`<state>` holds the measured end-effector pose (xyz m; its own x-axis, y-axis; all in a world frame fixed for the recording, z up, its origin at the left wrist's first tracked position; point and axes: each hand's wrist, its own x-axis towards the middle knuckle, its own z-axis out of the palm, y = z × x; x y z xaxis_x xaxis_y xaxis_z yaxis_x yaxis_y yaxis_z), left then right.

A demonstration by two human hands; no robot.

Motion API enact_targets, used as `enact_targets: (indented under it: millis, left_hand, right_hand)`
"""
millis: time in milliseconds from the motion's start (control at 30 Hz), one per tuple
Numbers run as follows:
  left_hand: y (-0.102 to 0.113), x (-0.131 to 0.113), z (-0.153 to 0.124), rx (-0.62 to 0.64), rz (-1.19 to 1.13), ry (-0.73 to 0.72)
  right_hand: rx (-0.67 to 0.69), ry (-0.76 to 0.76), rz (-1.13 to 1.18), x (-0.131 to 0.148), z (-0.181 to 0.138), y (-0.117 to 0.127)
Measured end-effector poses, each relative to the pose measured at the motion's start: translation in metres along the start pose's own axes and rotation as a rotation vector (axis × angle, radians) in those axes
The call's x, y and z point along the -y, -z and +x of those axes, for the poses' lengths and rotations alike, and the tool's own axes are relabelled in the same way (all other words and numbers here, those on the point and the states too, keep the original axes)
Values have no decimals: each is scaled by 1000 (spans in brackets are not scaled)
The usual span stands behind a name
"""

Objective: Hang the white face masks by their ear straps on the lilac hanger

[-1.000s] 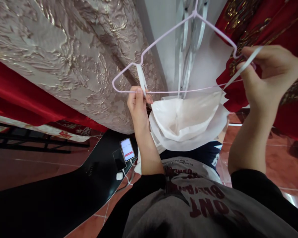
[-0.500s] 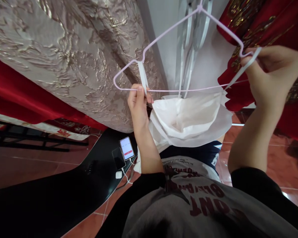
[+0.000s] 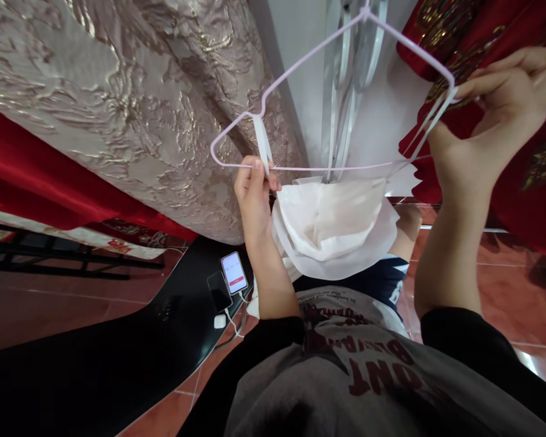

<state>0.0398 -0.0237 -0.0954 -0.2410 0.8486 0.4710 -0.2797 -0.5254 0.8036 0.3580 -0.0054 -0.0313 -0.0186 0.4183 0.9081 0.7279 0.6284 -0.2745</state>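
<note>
A pale pink hanger (image 3: 313, 58) hangs in front of me with a white sheer garment (image 3: 332, 224) below it. My left hand (image 3: 256, 182) is closed on the hanger's lower bar near its left corner, beside a white strap (image 3: 261, 138) looped over the left notch. My right hand (image 3: 494, 115) is at the right notch, where a second white strap (image 3: 446, 104) passes over the hanger. The index fingertip touches there, while the thumb stands apart by the strap's lower part. Behind this hand the hanger's right corner is hidden.
A shiny patterned cloth (image 3: 131, 109) hangs at left, red embroidered cloth (image 3: 539, 182) at right. Pale straps (image 3: 346, 109) hang behind the hanger. Two phones (image 3: 233, 273) with cables and a small white case (image 3: 219, 321) lie on a black bench (image 3: 131, 352).
The right strap now sits at the hanger's right notch, and my right hand's fingers have spread from their pinch. The garment's right side has shifted left. My left hand stays put.
</note>
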Motion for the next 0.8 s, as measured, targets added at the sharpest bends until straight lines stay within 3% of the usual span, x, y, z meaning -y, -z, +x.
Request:
enact_targets:
  millis: [167,233,333,400,467,633,800]
  left_hand:
    - [-2,0,0,-51,102,21]
    - [-3,-1,0,-45,141,33]
    - [-4,0,-1,-27,115,41]
    - [-4,2,-2,-40,72,53]
    - [-3,2,-4,-43,30,97]
    - [2,-19,-16,-71,135,216]
    - [4,-51,-25,-8,298,207]
  right_hand:
    - [-139,-25,97,13,1,-1]
    - [-125,-82,97,27,-2,-4]
    - [148,-154,131,46,-14,-20]
    - [417,-137,179,51,-27,-36]
    - [557,-102,173,51,-41,-53]
    - [431,-141,133,45,-61,-69]
    - [446,-142,131,45,-59,-62]
